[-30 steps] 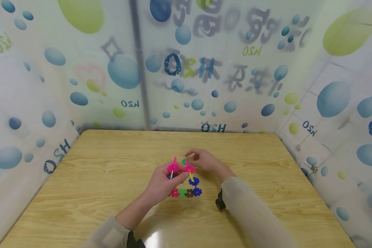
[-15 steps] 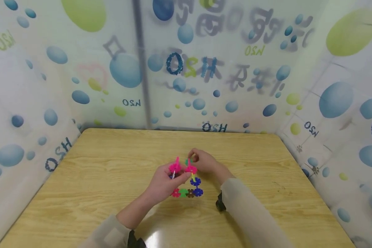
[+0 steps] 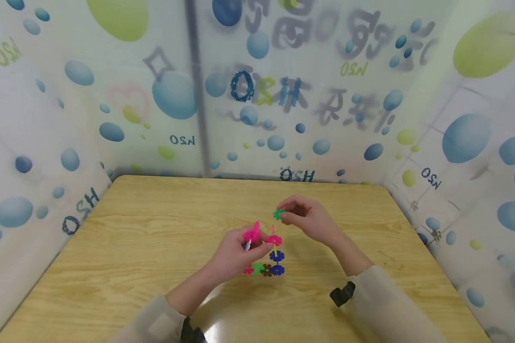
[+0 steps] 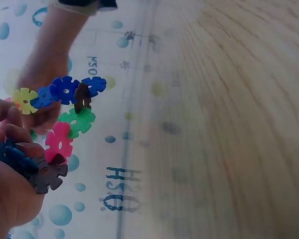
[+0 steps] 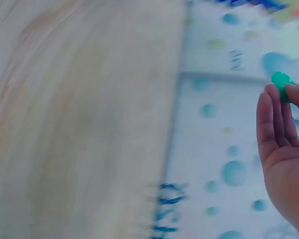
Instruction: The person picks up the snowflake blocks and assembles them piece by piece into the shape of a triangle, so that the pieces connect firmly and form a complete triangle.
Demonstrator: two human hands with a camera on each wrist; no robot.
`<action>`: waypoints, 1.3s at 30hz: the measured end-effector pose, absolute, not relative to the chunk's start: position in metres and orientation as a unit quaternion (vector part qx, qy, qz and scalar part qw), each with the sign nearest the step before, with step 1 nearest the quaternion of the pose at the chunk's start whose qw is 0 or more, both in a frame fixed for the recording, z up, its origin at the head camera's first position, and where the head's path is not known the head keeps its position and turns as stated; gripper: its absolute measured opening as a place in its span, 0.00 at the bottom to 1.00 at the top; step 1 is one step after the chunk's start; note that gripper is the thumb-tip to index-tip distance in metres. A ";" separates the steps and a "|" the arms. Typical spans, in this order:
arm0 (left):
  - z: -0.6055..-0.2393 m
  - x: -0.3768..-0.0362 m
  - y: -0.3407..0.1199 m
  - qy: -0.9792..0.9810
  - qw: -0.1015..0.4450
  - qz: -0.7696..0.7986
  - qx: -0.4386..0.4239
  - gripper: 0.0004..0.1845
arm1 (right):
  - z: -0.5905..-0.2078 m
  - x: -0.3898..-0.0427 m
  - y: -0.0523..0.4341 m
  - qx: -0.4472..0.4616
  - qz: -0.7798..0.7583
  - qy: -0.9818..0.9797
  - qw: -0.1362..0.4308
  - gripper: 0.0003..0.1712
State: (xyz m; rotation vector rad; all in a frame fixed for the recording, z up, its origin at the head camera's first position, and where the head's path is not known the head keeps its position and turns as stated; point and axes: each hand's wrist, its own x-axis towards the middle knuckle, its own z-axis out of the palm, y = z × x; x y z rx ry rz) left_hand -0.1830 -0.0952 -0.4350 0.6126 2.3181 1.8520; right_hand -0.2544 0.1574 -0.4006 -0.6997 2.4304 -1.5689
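Note:
My left hand (image 3: 236, 250) grips a loop-like chain of interlocking snowflake discs, thumb and fingers around its upper part. Pink discs (image 3: 274, 240) top it, and blue discs (image 3: 277, 270), a brown disc (image 3: 267, 270) and a light green disc (image 3: 257, 269) hang below. The left wrist view shows a yellow disc (image 4: 25, 101) and a dark brown disc (image 4: 50, 174) at the chain's ends. Up and to the right, my right hand (image 3: 311, 221) pinches a single green snowflake disc (image 3: 278, 214) between thumb and fingertips, apart from the chain. Left fingers partly hide the chain.
Both hands are over a wooden table (image 3: 154, 214). Walls covered with a bubble-patterned sheet (image 3: 300, 143) close in the back and both sides. A black strap piece (image 3: 342, 294) sits at the right wrist.
My right hand has drawn away from the chain, up and to the right, with the green disc in its fingertips. The left hand and chain have shifted slightly right.

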 end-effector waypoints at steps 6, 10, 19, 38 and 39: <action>-0.432 -0.181 -0.083 0.762 0.067 0.610 0.208 0.05 | -0.371 -0.227 0.161 -0.263 -0.553 0.790 0.042 0.12; -0.432 -0.180 -0.079 0.765 0.079 0.607 0.201 0.06 | -0.366 -0.217 0.159 -0.296 -0.546 0.783 0.015 0.12; -0.435 -0.183 -0.075 0.768 0.081 0.600 0.208 0.05 | -0.368 -0.212 0.155 -0.355 -0.533 0.768 -0.011 0.12; -0.434 -0.182 -0.072 0.772 0.084 0.591 0.219 0.05 | -0.363 -0.208 0.151 -0.374 -0.498 0.782 -0.022 0.12; -0.434 -0.182 -0.072 0.773 0.084 0.590 0.219 0.05 | -0.363 -0.208 0.151 -0.378 -0.498 0.780 -0.024 0.12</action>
